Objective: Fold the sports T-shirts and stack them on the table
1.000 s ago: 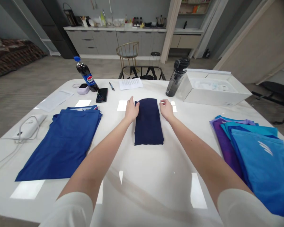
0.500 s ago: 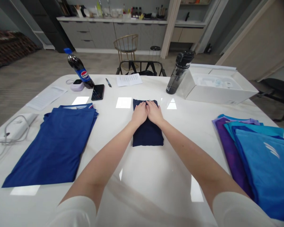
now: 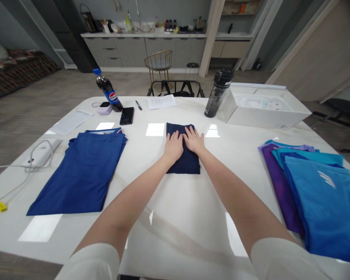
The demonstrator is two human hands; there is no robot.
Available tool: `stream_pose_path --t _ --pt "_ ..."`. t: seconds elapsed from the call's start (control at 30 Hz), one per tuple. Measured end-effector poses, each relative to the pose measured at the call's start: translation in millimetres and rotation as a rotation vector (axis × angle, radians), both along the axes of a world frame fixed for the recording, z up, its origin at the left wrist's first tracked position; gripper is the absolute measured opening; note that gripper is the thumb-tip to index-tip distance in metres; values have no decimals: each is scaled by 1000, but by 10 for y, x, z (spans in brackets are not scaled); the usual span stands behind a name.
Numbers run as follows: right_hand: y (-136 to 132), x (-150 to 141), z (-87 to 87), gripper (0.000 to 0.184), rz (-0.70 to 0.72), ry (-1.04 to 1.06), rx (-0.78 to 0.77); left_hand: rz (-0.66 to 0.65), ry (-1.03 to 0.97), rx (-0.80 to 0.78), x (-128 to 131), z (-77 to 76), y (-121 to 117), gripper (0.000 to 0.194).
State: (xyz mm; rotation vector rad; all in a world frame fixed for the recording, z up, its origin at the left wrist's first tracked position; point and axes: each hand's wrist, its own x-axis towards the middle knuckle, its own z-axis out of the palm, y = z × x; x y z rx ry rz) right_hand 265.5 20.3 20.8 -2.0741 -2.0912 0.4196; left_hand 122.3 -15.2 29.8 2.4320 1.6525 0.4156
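A dark navy folded garment (image 3: 184,165) lies as a small neat rectangle on the glossy white table (image 3: 175,217), straight in front of me. My left hand (image 3: 174,146) rests flat on its left side with the fingers stretched out. On its upper right part lies my right hand (image 3: 194,139), palm down, fingers spread. Neither hand grips the cloth. To the left is a larger folded blue garment (image 3: 84,175). At the right edge is a pile of folded clothes, with a light blue garment (image 3: 323,202) on top and a purple one (image 3: 282,190) below.
At the back left stand a cola bottle (image 3: 109,92), a phone (image 3: 126,116) and a pen (image 3: 138,105). A dark water bottle (image 3: 216,97) and an open white box (image 3: 256,112) occupy the back right. A power strip (image 3: 42,153) with cables lies far left.
My hands have moved apart and toward me on the navy garment, the left one further down, and the fingers are more spread. The camera view has tilted up slightly.
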Motion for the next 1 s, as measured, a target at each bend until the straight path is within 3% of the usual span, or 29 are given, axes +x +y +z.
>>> stream_pose_path --t 0.13,0.27,0.4,0.53,0.7,0.77,0.93,1.0 --pt "-4 19 44 62 -5 22 -38 9 -43 7 1 -75 -457 55" --pt "-162 -64 171 60 -52 68 -145 87 -25 18 -21 -118 -554 56" --pt "-670 -275 218 58 -95 119 -44 34 12 -15 -47 -82 -524 59" --pt "-1240 -349 79 61 -29 109 54 -27 7 47 -79 -94 -524 58" --pt "-1547 -176 -74 60 10 -81 100 -235 -24 131 -157 -163 -611 53" --pt "-1590 -131 -78 60 15 -115 87 -282 -2 98 -233 -172 -730 51" --pt "-1805 -44 -29 59 28 -81 103 -180 30 45 -549 -138 -1196 58" --pt "-1940 33 3 55 24 -17 155 -195 28 55 -694 -100 -1343 53"
